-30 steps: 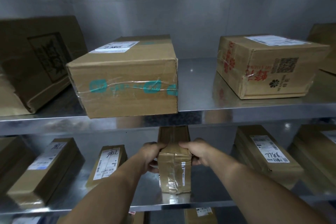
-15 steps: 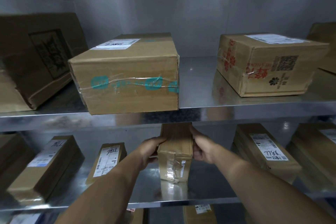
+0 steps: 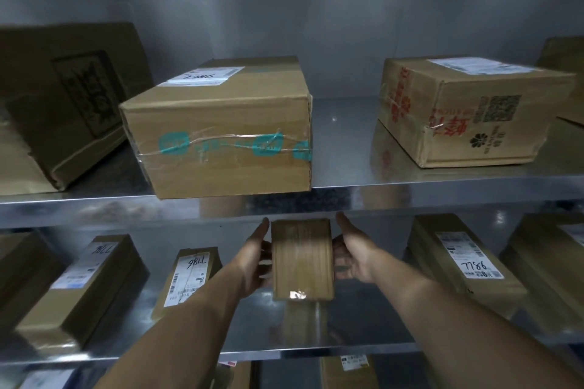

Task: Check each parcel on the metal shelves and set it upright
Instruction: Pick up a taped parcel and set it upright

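A small brown taped parcel (image 3: pixel 301 259) stands on the middle metal shelf (image 3: pixel 363 325), its plain taped face toward me. My left hand (image 3: pixel 254 262) lies flat against its left side with fingers straight and pointing up. My right hand (image 3: pixel 355 253) mirrors it on the right side, palm toward the parcel and fingers extended. Both hands press the parcel between them.
On the same shelf, labelled flat parcels lie to the left (image 3: pixel 189 278), far left (image 3: pixel 82 287) and right (image 3: pixel 461 265). The upper shelf (image 3: pixel 341 142) just above my fingertips carries a teal-taped box (image 3: pixel 221 136), a red-printed box (image 3: pixel 467 110) and a dark leaning box (image 3: pixel 69 98). More parcels sit below.
The small parcel has been turned from tilted, end toward me, to standing with its broad face forward. My hands went from curled over its top to flat along its sides.
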`<state>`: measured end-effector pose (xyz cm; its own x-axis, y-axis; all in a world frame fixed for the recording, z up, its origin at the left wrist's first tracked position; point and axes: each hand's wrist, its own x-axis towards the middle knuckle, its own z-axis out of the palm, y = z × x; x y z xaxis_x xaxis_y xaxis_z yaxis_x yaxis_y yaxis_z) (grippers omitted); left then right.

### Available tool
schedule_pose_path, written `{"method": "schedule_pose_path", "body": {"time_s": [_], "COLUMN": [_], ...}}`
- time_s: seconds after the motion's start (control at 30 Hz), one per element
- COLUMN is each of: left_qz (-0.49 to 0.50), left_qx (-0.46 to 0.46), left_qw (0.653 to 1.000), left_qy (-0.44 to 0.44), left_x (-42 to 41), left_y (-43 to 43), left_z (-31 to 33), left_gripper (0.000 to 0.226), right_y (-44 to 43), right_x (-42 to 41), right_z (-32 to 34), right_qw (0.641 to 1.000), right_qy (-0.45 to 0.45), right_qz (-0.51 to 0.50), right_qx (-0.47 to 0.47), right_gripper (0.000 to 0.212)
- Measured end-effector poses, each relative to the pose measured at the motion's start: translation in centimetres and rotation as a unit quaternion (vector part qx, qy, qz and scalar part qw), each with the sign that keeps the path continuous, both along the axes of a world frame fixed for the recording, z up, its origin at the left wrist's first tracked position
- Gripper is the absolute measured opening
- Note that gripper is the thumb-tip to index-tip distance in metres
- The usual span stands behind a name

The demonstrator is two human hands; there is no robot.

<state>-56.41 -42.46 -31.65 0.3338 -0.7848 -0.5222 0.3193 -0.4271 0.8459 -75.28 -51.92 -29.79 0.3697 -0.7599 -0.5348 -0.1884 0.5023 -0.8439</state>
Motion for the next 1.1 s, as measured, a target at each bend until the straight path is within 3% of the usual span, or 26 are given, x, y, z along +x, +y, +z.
{"method": "schedule_pose_path", "body": {"time_s": [0.07,0.27,0.4,0.53,0.73,0.87,0.97,1.1], "left_qz": [-0.012,-0.051,-0.085,-0.11,-0.107,-0.09,-0.087,-0.076], "left_qx": [-0.006,0.022,0.077,0.109,0.128,0.134,0.14,0.107], "left_qw": [1.0,0.998,0.991,0.982,0.976,0.973,0.969,0.986], "left_qy": [0.007,-0.011,-0.065,-0.106,-0.144,-0.164,-0.186,-0.104], "left_x": [-0.4,-1.8,-2.2,-2.9,-3.0,-3.6,-3.9,-3.4], "left_y": [0.0,0.5,0.9,1.2,0.8,0.5,0.5,1.2], "left_z": [0.0,-0.3,-1.3,-2.3,-2.4,-2.2,-2.1,-2.5], "left_gripper": [0.071,0.045,0.033,0.029,0.025,0.017,0.016,0.032], "right_y": [-0.1,-0.4,-0.6,0.4,-1.6,-0.5,-0.6,-1.0], "right_x": [0.2,0.1,0.1,0.0,0.9,1.3,1.1,0.1], "right_z": [-0.2,-2.3,-4.8,-6.1,-9.9,-8.5,-8.6,-7.9], "right_qw": [1.0,0.996,0.993,0.991,0.985,0.98,0.983,0.989], "right_qy": [-0.008,0.014,0.049,0.072,0.126,0.149,0.136,0.102], "right_qz": [0.006,0.086,0.105,0.113,0.105,0.1,0.096,0.093], "right_qx": [-0.012,-0.017,-0.009,-0.007,-0.059,-0.081,-0.082,-0.049], "right_gripper": [0.065,0.042,0.047,0.038,0.068,0.038,0.039,0.027]}}
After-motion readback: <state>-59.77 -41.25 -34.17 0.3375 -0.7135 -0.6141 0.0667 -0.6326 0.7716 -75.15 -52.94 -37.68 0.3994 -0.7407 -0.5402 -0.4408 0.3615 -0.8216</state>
